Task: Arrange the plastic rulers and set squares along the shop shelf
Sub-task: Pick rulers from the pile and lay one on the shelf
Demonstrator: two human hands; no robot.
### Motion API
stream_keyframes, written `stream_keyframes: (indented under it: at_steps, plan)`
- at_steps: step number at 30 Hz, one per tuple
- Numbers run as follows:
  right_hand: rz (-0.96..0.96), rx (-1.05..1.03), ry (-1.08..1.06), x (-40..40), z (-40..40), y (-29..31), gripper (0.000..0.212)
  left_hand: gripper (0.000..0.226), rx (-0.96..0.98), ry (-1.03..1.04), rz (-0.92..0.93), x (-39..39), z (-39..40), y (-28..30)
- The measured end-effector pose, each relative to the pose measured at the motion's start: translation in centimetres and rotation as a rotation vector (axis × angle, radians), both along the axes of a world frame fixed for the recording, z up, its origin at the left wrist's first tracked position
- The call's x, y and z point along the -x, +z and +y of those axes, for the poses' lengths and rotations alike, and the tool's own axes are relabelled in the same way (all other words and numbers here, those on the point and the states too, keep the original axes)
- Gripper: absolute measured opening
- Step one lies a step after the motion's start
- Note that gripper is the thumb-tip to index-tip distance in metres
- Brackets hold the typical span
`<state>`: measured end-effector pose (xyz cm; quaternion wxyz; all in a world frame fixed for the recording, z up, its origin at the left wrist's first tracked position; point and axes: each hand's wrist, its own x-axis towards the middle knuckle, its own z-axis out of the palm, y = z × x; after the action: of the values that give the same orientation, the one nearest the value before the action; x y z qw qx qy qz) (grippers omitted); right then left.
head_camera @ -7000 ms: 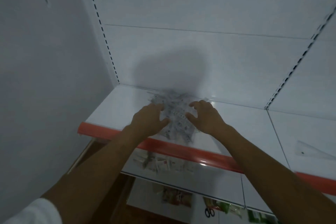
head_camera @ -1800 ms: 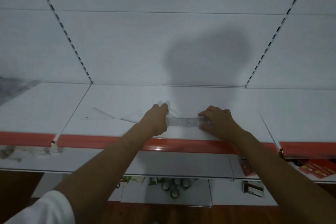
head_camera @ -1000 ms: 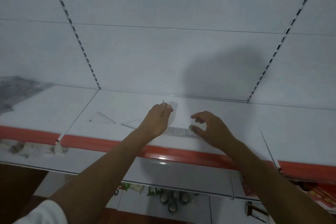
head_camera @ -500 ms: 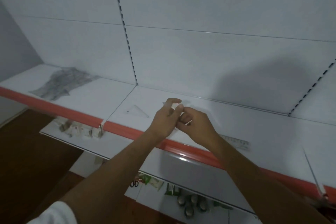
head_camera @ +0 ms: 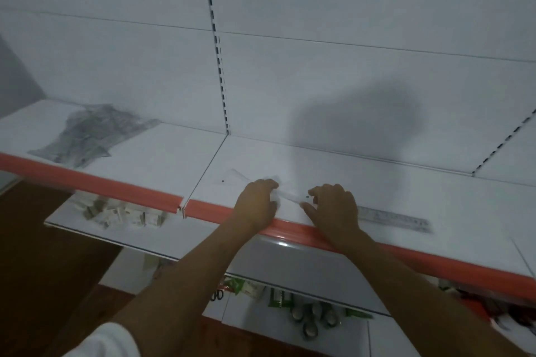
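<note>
On the white shelf (head_camera: 377, 182) with an orange front strip, my left hand (head_camera: 256, 203) and my right hand (head_camera: 333, 206) hold the two ends of a clear plastic piece (head_camera: 290, 195) lying flat between them; blur hides whether it is a ruler or a set square. A clear set square (head_camera: 235, 178) lies just left of my left hand. Right of my right hand, a clear ruler (head_camera: 394, 219) lies flat near the front edge. A heap of several clear rulers and set squares (head_camera: 92, 133) sits on the left shelf bay.
A slotted upright (head_camera: 217, 46) divides the white back panel. Lower shelves hold small packets (head_camera: 121, 211), tape rolls (head_camera: 313, 319), scissors (head_camera: 216, 295) and red packs (head_camera: 478, 304). The floor is dark brown wood at the lower left.
Both hands have come down from holding a clear piece in the air to the shelf surface, with the piece now flat between them. The view has shifted slightly.
</note>
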<state>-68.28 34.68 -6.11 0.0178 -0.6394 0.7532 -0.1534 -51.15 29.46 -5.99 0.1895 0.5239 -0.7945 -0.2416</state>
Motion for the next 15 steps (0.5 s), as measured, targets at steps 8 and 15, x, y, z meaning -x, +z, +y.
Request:
stream_keyframes:
  at_steps: [8,15]
  plan:
    - [0.161,-0.072,-0.063,0.0,-1.0,-0.8,0.040,0.042,0.103,-0.098,-0.213,0.7,-2.4,-1.7]
    - [0.134,-0.092,-0.038,0.7,-1.4,-0.8,0.039,0.031,0.137,-0.136,-0.352,1.3,-3.6,-1.0]
